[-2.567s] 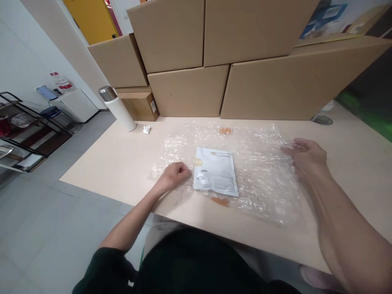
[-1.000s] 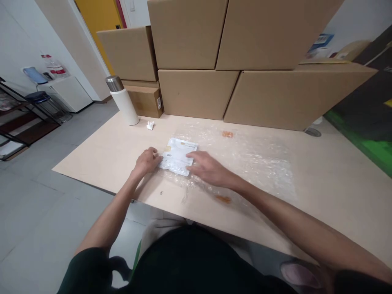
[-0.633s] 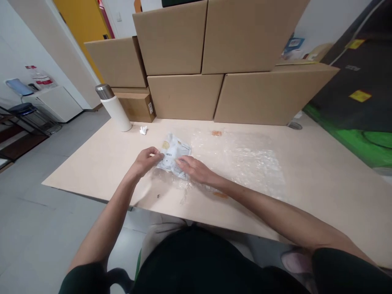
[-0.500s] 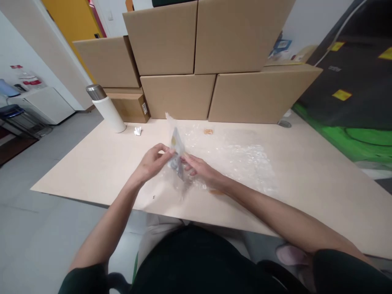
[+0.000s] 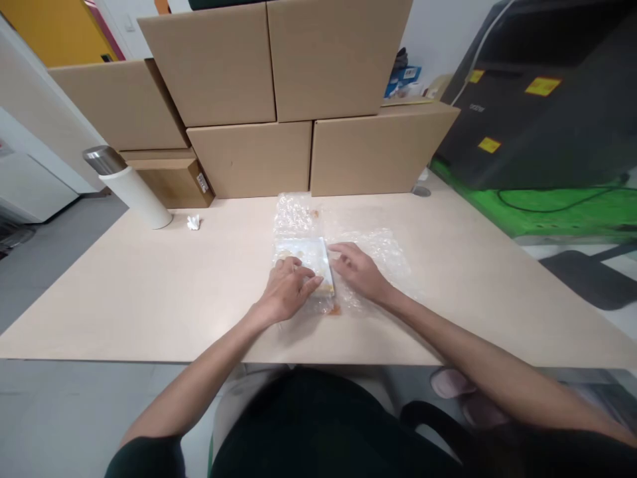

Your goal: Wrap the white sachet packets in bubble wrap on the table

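Observation:
A white flat pouch (image 5: 309, 256) lies on the table, folded inside a clear sheet of bubble wrap (image 5: 383, 252). My left hand (image 5: 286, 292) lies flat on the wrapped pouch with fingers stretched out, pressing it down. My right hand (image 5: 359, 271) rests just to its right, fingers extended on the bubble wrap at the pouch's right edge. The rest of the wrap spreads to the right and toward the boxes.
Stacked cardboard boxes (image 5: 259, 99) line the back of the beige table (image 5: 149, 292). A white flask with a steel cap (image 5: 130, 189) and a crumpled paper bit (image 5: 193, 222) stand at back left. A black machine on green matting (image 5: 537, 99) is at right.
The pouch was lifted with the wrap's left part and turned over to the right; it now lies flat, covered by wrap, with both hands pressing on it. The view has swung rightward.

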The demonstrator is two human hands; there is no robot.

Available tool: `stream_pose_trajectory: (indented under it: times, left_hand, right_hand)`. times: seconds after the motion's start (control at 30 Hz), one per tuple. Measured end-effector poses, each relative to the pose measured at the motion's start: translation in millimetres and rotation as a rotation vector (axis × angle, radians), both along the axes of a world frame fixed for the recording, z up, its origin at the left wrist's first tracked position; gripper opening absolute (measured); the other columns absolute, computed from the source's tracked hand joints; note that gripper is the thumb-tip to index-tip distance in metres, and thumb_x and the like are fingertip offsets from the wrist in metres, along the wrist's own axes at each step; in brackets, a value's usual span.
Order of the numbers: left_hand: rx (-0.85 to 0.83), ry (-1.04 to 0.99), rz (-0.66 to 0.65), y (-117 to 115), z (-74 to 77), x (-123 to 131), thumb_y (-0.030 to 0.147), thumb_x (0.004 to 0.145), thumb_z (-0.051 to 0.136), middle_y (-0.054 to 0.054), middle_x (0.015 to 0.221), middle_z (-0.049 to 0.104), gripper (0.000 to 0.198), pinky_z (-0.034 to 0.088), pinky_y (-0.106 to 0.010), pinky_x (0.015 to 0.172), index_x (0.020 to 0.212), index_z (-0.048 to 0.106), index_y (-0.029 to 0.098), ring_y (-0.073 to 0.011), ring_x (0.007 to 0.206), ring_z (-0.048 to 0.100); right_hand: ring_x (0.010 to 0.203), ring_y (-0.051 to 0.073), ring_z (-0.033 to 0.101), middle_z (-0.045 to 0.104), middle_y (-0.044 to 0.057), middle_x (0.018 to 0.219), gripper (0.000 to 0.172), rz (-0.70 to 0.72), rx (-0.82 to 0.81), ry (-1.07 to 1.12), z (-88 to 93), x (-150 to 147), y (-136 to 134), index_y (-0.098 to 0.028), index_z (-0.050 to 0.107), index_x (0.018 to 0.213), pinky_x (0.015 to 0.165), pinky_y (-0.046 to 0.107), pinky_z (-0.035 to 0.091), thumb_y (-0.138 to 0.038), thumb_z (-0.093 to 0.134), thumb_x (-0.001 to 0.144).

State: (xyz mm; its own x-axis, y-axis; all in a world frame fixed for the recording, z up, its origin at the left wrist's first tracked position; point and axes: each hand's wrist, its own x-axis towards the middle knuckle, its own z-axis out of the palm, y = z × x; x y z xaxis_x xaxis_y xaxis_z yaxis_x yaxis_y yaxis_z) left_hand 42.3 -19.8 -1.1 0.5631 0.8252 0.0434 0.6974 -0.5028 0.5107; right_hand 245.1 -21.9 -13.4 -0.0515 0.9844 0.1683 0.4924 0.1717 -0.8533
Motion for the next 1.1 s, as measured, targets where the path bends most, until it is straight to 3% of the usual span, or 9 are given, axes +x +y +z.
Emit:
stream_pose_trajectory:
  times: [0.1,0.17,0.27,0.4,0.6,0.77,0.87,1.0,1.1]
  left_hand:
    - [-0.010,0.030,0.072,-1,-3.5,-3,0.052,0.097,0.042,-0.013,0.127,0.055,0.043,0.035,-0.056,0.104,0.116,0.071,0.027,-0.0350,0.128,0.043]
    - [-0.003,-0.016,0.245,1,-4.4,-12,0.053,0.092,0.051,-0.014,0.139,0.047,0.043,0.032,-0.060,0.105,0.121,0.069,0.026,-0.0396,0.133,0.037]
    - [-0.186,-0.316,0.534,6,-5.5,-30,0.051,0.081,0.067,-0.020,0.135,0.050,0.070,0.038,-0.054,0.102,0.138,0.054,0.014,-0.0391,0.127,0.046]
    - [-0.524,-0.788,0.591,4,-0.3,-40,0.052,0.080,0.069,-0.016,0.123,0.060,0.082,0.047,-0.037,0.090,0.146,0.039,0.013,-0.0259,0.107,0.061]
    - [-0.294,-0.897,0.314,-11,17.6,4,0.054,0.094,0.052,-0.010,0.136,0.056,0.047,0.046,-0.038,0.099,0.131,0.049,0.025,-0.0218,0.117,0.058]
    - [-0.182,-0.667,-0.089,-8,14.0,58,0.052,0.098,0.043,-0.010,0.152,0.044,0.048,0.028,-0.047,0.117,0.137,0.050,0.024,-0.0266,0.142,0.038]
    - [-0.072,-0.412,-0.197,-5,3.4,83,0.052,0.100,0.037,-0.009,0.158,0.036,0.051,0.021,-0.054,0.118,0.144,0.046,0.027,-0.0296,0.147,0.028]
    - [-0.051,-0.072,-0.254,-5,-11.7,106,0.057,0.100,0.031,-0.006,0.164,0.024,0.057,0.020,-0.060,0.115,0.150,0.038,0.031,-0.0359,0.150,0.018]
    - [0.009,0.070,-0.269,-6,-19.2,115,0.057,0.100,0.032,-0.007,0.164,0.023,0.060,0.021,-0.060,0.115,0.152,0.036,0.027,-0.0378,0.150,0.016]
  right_hand:
    - [0.102,0.025,0.059,0.061,0.015,0.123,0.034,0.144,0.079,-0.173,-7.2,-13,4,-0.017,0.063,0.113,0.095,0.044,0.045,-0.036,0.046,0.090]
    - [0.106,0.026,0.057,0.064,0.015,0.112,0.032,0.237,0.065,-0.260,-11.1,-24,6,-0.016,0.061,0.104,0.098,0.044,0.042,-0.039,0.041,0.094]
    - [0.099,0.023,0.057,0.063,0.010,0.096,0.036,0.269,0.063,-0.300,-11.4,-34,6,-0.019,0.056,0.089,0.096,0.043,0.039,-0.045,0.033,0.099]
    - [0.090,0.021,0.057,0.061,0.005,0.083,0.049,0.272,-0.032,-0.127,-1.0,-29,2,-0.021,0.056,0.079,0.090,0.040,0.042,-0.058,0.030,0.098]
    - [0.108,0.025,0.059,0.068,0.005,0.116,0.042,0.149,-0.314,0.431,8.7,-1,-11,-0.028,0.069,0.109,0.091,0.041,0.046,-0.061,0.053,0.089]
    - [0.091,0.022,0.062,0.071,0.006,0.104,0.042,0.072,-0.320,0.643,0.0,38,-26,-0.023,0.071,0.109,0.079,0.036,0.048,-0.055,0.059,0.084]
    - [0.083,0.021,0.062,0.070,0.005,0.098,0.042,-0.076,-0.247,0.539,-5.7,67,-37,-0.022,0.072,0.107,0.076,0.036,0.049,-0.053,0.063,0.079]
    - [0.102,0.027,0.059,0.065,0.009,0.119,0.040,-0.369,-0.022,0.213,-14.2,98,-40,-0.024,0.073,0.099,0.086,0.041,0.048,-0.050,0.068,0.070]
    - [0.104,0.026,0.059,0.065,0.010,0.117,0.050,-0.512,-0.080,0.242,-18.5,106,-30,-0.021,0.068,0.108,0.093,0.043,0.046,-0.057,0.061,0.074]
